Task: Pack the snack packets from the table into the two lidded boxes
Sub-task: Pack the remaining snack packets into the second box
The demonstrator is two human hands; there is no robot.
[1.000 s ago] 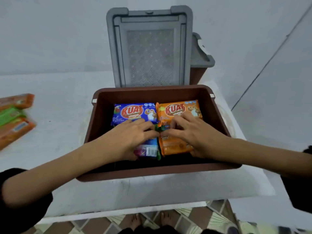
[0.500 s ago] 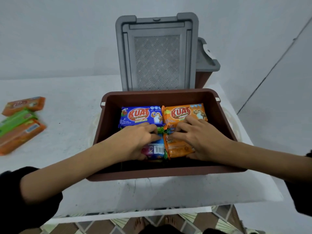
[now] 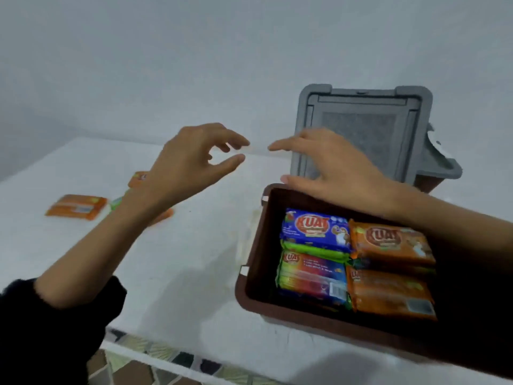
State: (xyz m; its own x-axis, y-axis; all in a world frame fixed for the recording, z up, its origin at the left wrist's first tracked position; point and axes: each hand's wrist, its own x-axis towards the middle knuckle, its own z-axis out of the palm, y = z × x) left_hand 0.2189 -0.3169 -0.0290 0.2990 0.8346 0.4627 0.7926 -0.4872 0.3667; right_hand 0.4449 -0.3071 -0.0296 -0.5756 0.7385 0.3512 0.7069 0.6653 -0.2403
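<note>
Sleeve: black cuff (image 3: 55,329) on the left forearm, nearest the camera, bottom left.
Floor: patterned tiles (image 3: 155,365) show below the table's near edge.
Table: white top (image 3: 180,273), with the box at its right end.
Brown box (image 3: 256,257): open, near right, partly crossed by the right forearm.
Packets in box: four on top, lying flat, touching. Near row: rainbow-striped packet (image 3: 311,276) left, orange packet (image 3: 388,293) right. Far row: blue KUAT packet (image 3: 313,229) left, orange KUAT packet (image 3: 388,240) right. A green packet edge (image 3: 313,250) shows between the blue and striped ones.
Right hand (image 3: 338,168): above the box's far left corner, fingers spread, empty.
Left hand (image 3: 188,162): in the air over the table, fingers loosely curled, thumb and forefinger apart, empty. Hands near each other, not touching.
Loose packets: on the table's far left. One orange loose packet (image 3: 76,207) in full view; others, orange and green, half hidden behind the left wrist, blurred.
Grey lid (image 3: 361,107): upright behind the brown box, underside facing the camera.
Second box (image 3: 441,168): behind the lid, its own grey lid down, mostly hidden.
</note>
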